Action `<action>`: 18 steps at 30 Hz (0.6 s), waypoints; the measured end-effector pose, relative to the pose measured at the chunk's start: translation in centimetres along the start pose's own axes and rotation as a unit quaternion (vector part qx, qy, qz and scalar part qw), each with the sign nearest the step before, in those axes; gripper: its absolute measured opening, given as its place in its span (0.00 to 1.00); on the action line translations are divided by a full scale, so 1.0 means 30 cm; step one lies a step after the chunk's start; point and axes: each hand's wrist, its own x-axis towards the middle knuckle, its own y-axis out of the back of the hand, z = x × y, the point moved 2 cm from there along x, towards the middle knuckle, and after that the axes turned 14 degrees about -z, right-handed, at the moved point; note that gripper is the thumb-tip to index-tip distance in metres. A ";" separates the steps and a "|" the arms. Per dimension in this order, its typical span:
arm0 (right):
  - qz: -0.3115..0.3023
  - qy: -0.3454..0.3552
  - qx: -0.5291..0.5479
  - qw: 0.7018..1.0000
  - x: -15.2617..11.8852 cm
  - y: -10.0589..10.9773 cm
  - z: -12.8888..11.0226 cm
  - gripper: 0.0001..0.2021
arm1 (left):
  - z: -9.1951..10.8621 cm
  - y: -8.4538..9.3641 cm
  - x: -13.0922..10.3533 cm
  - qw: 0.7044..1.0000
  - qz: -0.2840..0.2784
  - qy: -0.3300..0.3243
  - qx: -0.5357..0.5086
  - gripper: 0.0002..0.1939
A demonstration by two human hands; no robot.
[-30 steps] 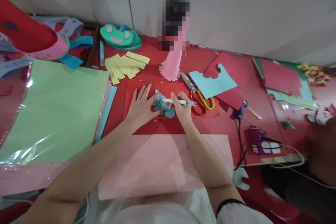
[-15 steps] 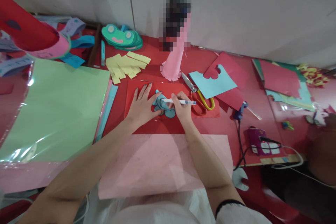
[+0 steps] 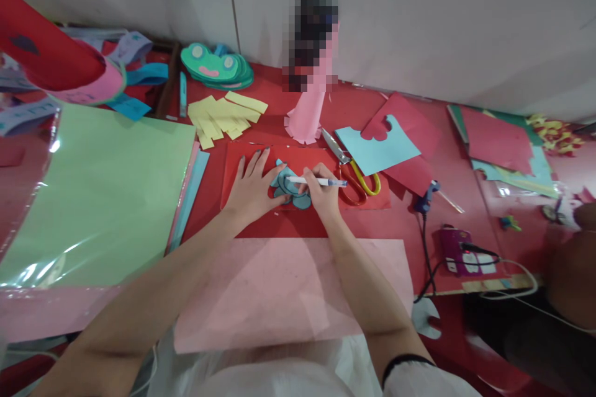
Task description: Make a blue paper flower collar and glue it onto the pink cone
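Observation:
A small blue paper cut-out with dark drawn lines lies on a red sheet in front of me. My left hand rests on the red sheet with fingers spread, its thumb and forefinger at the cut-out's left side. My right hand is closed around a white pen, whose tip is over the cut-out. Just right of that hand lie scissors with one yellow and one red handle loop. Part of the cut-out is hidden under my fingers.
Yellow paper strips, green frog faces and a pink paper tube stand or lie behind. Plastic-wrapped green paper is at left. Blue paper, a plug and a purple power strip are at right, near a person.
Both hands stay almost in place. The pen has shifted very slightly over the cut-out. At the far right, the other person's arm has moved up a little.

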 end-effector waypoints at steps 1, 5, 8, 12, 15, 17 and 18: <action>0.001 0.002 0.001 1.000 0.000 0.000 0.000 0.16 | 0.000 0.000 0.000 1.000 0.000 0.000 -0.001 0.34; 0.020 0.008 -0.007 1.000 -0.002 0.003 0.002 0.16 | 0.001 0.000 0.001 1.000 -0.002 0.003 -0.002 0.33; 0.003 -0.004 -0.007 1.000 0.000 0.002 0.005 0.17 | 0.000 0.000 0.001 1.000 -0.003 0.003 -0.003 0.34; 0.022 0.001 -0.005 1.000 0.001 0.001 0.005 0.16 | 0.001 0.000 0.000 1.000 -0.001 0.003 -0.002 0.33; 0.043 0.008 -0.007 0.999 0.002 0.001 0.006 0.16 | 0.002 0.001 -0.001 1.000 0.000 0.001 -0.006 0.33; 0.046 0.008 -0.011 0.999 0.002 0.001 0.007 0.17 | 0.002 0.001 -0.001 1.000 -0.001 0.003 -0.006 0.33; 0.046 0.007 -0.013 0.999 0.001 0.002 0.008 0.17 | 0.002 0.000 -0.001 1.000 -0.002 0.004 -0.006 0.33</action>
